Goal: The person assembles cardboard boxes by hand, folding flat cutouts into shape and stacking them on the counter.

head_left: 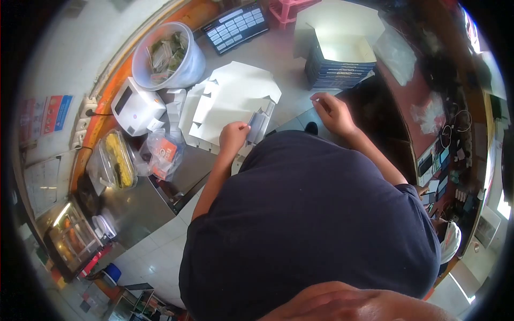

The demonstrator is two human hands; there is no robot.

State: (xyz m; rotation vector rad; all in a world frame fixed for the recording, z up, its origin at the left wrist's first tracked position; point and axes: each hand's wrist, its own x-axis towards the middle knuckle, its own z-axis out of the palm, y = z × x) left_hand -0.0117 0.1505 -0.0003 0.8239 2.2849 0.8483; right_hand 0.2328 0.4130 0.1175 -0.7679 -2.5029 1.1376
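Flat white cardboard box blanks [235, 88] with cut flaps lie stacked on the metal counter. My left hand [234, 138] is closed at their near edge, its fingertips on a small grey folded flap [258, 126] that stands up there; the exact grip is partly hidden. My right hand [333, 113] hangs at the counter's near edge, fingers loosely bent and apart, with nothing visible in it. Just beyond it rises a stack of folded boxes [340, 75] with dark blue printed sides. On top of the stack sits an open white box [345, 48] with its lid up.
A translucent bucket [195, 59] with small packets stands behind the blanks, beside a tablet [235, 28]. Left are a white printer [136, 109], a plastic bag [166, 152] and a clear container of yellow food [119, 160]. Another person's hand [423, 190] shows at far right.
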